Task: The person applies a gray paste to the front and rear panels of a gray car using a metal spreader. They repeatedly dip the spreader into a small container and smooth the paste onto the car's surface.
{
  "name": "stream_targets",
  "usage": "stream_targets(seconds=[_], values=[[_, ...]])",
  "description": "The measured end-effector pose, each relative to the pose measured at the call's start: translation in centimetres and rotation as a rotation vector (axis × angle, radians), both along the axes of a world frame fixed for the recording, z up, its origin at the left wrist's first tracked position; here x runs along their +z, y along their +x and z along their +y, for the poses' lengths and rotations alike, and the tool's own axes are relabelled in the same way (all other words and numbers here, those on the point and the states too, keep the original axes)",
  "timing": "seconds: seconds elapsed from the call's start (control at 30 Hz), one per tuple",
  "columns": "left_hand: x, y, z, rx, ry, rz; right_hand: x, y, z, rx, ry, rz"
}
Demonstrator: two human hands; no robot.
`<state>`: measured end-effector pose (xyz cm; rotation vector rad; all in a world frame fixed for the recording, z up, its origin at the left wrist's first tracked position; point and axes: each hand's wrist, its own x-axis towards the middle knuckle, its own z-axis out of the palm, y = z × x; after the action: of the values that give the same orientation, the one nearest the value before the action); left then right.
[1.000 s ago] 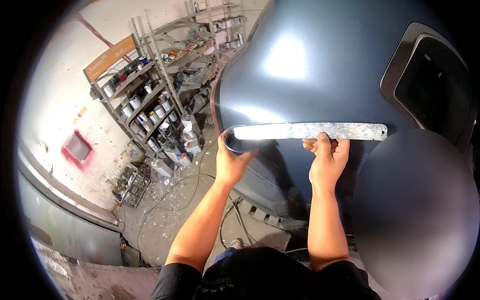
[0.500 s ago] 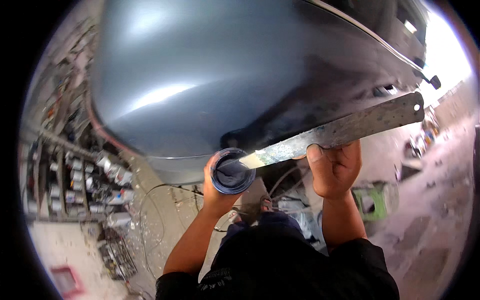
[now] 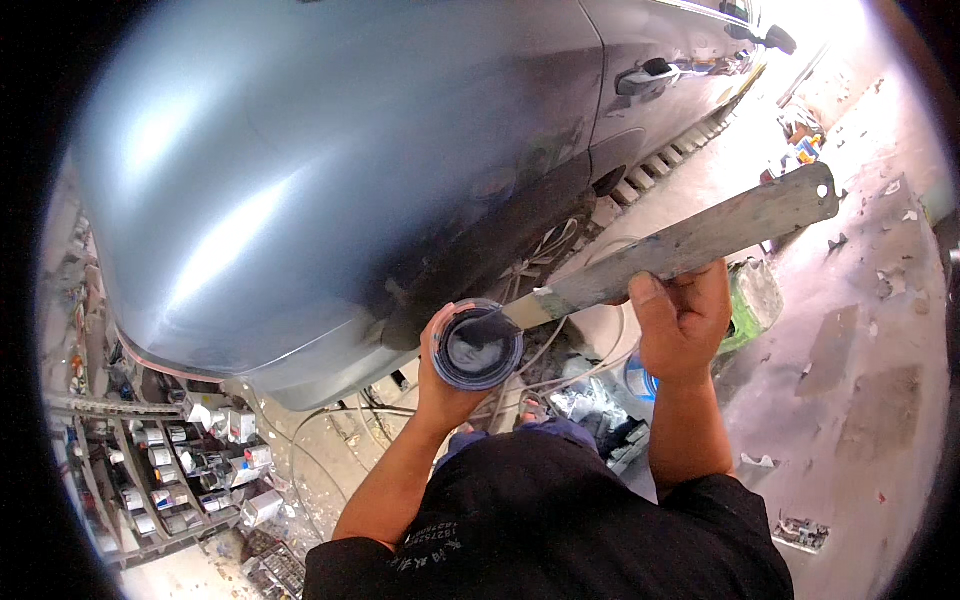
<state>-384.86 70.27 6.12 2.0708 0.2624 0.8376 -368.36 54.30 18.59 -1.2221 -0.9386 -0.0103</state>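
My left hand [image 3: 440, 392] is closed around a round cup [image 3: 512, 372] with dark grey-blue paint [image 3: 474, 352] inside. Between the thumb and fingers of my right hand [image 3: 686, 325] is a long, flat metal stirring stick [image 3: 700, 238], smeared with dried paint and holed at its far end. The stick slants down to the left over the cup's rim, and its lower end is in the paint. A grey-blue car body [image 3: 330, 180] curves just ahead of both hands, apart from them.
A rack [image 3: 165, 470] of small cans and bottles stands at the lower left. Hoses [image 3: 300, 440] lie on the floor near my feet. A green bucket [image 3: 750, 305] and a blue container [image 3: 640, 378] are beside my right arm. The car's door handle [image 3: 648, 78] is farther right.
My view has swung, so more of the car's side and the floor at right shows. The stick's end has shifted within the cup. Both hands keep their grips.
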Motion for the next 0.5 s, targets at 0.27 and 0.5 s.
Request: stream_targets(seconds=[0.27,0.5], values=[[-1.4,4.6,-4.5,0.026,-0.175,0.031,-1.1,5.3,-5.1,0.005,-0.016,0.081],[-3.6,9.0,-7.2,-0.105,-0.252,0.126,-2.2,8.6,-7.3,-0.145,-0.432,-0.296]])
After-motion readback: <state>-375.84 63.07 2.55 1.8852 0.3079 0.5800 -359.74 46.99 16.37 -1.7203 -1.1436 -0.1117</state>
